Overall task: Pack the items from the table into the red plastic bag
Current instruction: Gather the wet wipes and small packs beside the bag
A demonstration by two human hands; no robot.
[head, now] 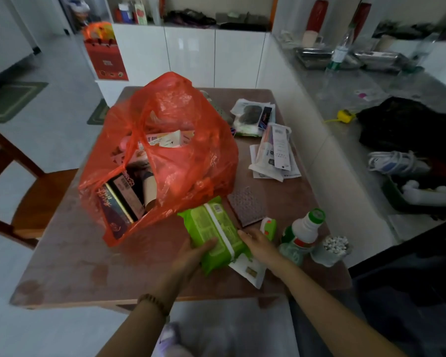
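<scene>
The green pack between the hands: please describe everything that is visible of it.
The green pack is a soft, glossy plastic pouch with a barcode and a white strip lengthwise. It lies slanted, far end against the red plastic bag, near end over a white packet on the table. The left hand grips its left edge, thumb on top; the right hand, held flat, touches its right edge.

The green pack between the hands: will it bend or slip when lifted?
The green pack probably sags a little: its wrap looks soft and puffy. Its glossy film may be slippery, so the left hand gripping one side and the right hand touching the other seem wise. Flat, so unlikely to roll.
</scene>
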